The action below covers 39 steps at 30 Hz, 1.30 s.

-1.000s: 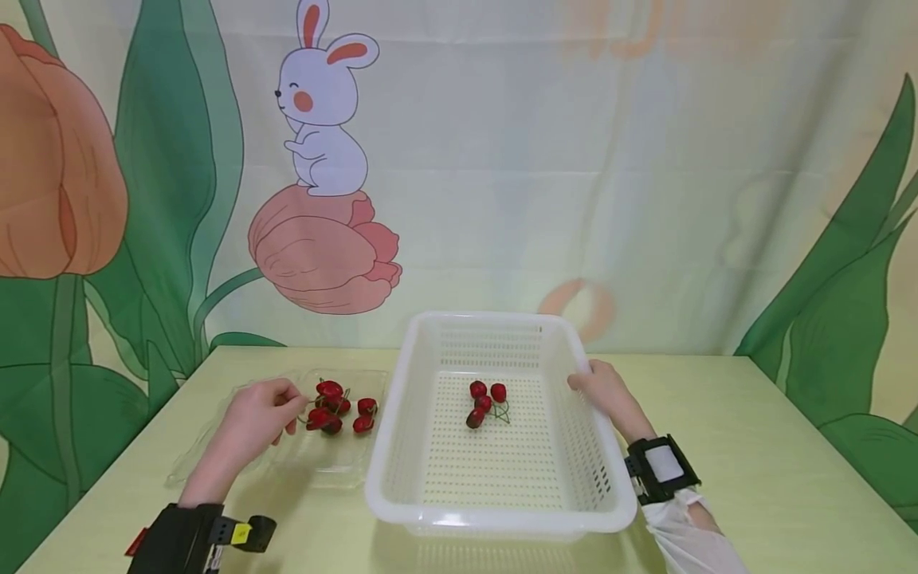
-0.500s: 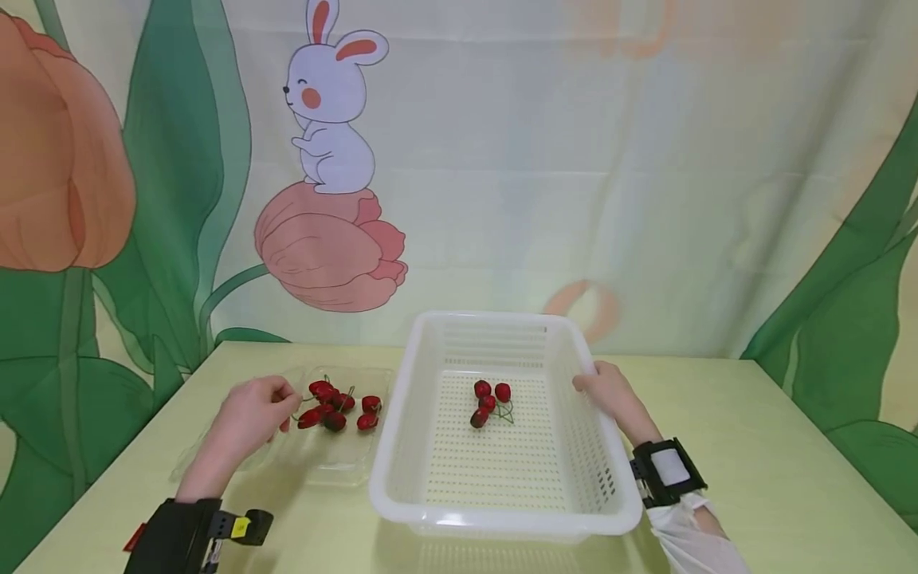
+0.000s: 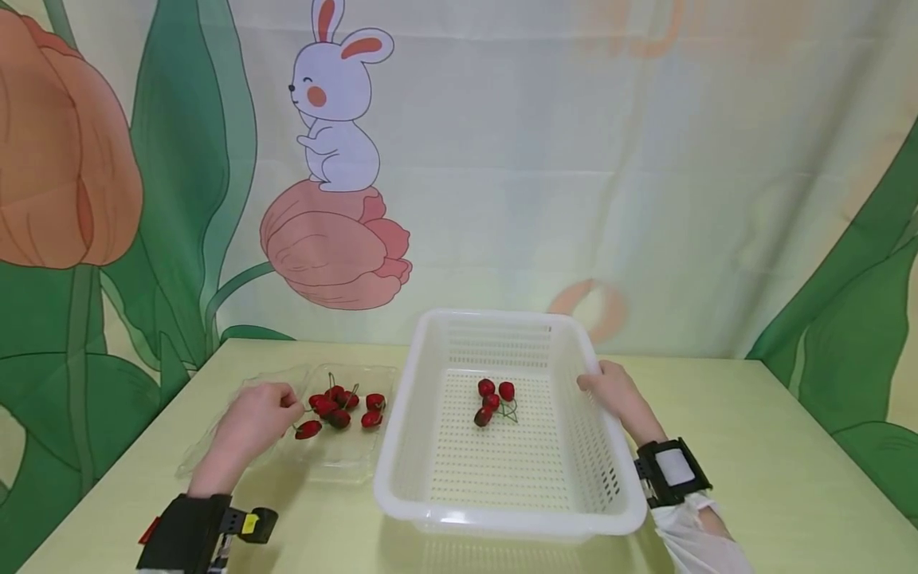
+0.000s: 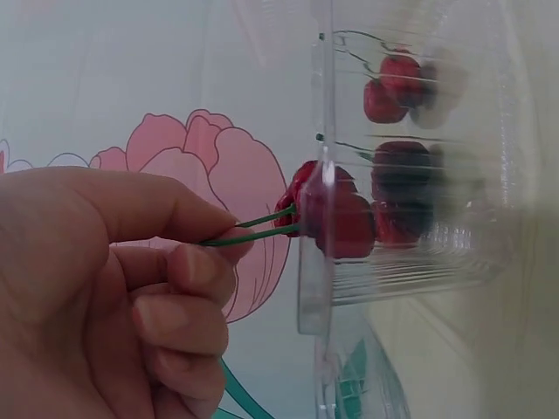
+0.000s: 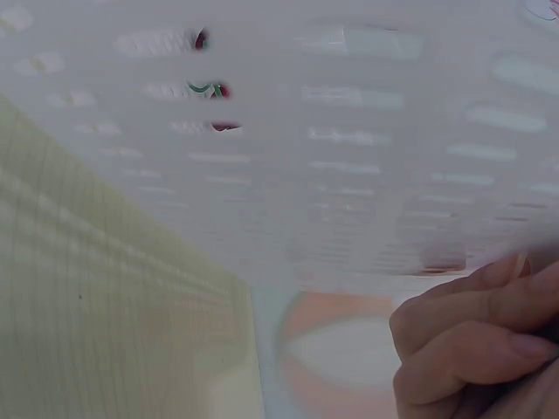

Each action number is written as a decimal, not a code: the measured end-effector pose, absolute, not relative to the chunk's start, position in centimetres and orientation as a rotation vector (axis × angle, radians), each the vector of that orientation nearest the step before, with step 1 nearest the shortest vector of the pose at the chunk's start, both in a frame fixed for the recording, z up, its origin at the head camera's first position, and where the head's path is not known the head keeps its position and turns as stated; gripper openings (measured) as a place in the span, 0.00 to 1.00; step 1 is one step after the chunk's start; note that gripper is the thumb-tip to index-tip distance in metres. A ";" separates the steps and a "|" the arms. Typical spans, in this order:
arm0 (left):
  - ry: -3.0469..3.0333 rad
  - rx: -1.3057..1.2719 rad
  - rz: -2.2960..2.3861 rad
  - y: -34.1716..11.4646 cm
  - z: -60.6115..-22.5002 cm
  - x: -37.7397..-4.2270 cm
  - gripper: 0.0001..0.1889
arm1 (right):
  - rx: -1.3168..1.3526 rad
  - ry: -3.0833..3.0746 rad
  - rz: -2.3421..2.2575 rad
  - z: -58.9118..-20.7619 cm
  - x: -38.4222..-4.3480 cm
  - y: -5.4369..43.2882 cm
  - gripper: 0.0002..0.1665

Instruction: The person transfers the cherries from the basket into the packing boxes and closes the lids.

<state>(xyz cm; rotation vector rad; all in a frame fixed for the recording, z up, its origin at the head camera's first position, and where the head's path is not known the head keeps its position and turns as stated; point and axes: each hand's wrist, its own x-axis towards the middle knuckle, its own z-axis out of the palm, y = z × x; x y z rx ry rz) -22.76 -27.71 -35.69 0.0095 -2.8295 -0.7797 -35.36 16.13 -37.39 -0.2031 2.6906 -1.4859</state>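
My left hand [image 3: 254, 422] is at the left side of a clear plastic box [image 3: 339, 473]. In the left wrist view its thumb and forefinger pinch green cherry stems [image 4: 255, 236], which lead to red cherries [image 4: 348, 225] by the box's rim. Several more cherries [image 3: 339, 418] lie in the box, one cherry [image 3: 308, 430] a little apart at the front left. On the right, my right hand [image 3: 618, 395] grips the side rim of a white perforated basket [image 3: 502, 482]. Inside that basket several cherries [image 3: 491, 402] with green stems sit together. The right thumb tip shows over the rim.
Another clear plastic piece, apparently the lid [image 3: 192, 456], lies left of the box, partly under the left hand. Box and basket stand close side by side on the pale yellow table [image 3: 774, 462]. Behind the table hangs a printed cloth [image 3: 502, 175].
The cherries in the box have shifted and spread out, one now lying apart near the left hand. The left hand has moved only slightly; the right hand keeps its hold on the basket.
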 end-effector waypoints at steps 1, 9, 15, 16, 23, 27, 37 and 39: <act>-2.838 0.014 -0.769 -27.8 -35.8 -22.8 0.08 | -0.201 2.691 -1.484 -37.4 -35.4 16.1 0.24; -2.912 0.025 -0.692 -28.0 -36.5 -23.1 0.08 | -0.197 2.701 -1.471 -37.3 -35.6 16.0 0.24; -2.941 0.038 -0.665 -28.2 -36.6 -23.2 0.08 | -0.202 2.710 -1.459 -37.1 -35.5 16.0 0.23; -2.947 0.039 -0.661 -28.2 -36.6 -23.1 0.08 | -0.202 2.709 -1.459 -37.1 -35.5 16.0 0.23; -2.976 0.079 -0.657 -27.9 -36.7 -23.1 0.10 | -0.201 2.697 -1.474 -37.2 -35.5 16.0 0.24; -2.986 0.092 -0.637 -27.8 -36.7 -23.1 0.11 | -0.208 2.702 -1.471 -37.3 -35.5 16.1 0.24; -3.016 0.110 -0.565 -27.5 -37.0 -23.3 0.11 | -0.195 2.703 -1.459 -37.4 -35.5 16.1 0.23; -3.010 0.104 -0.554 -27.5 -37.1 -23.3 0.11 | -0.195 2.706 -1.457 -37.4 -35.5 16.1 0.23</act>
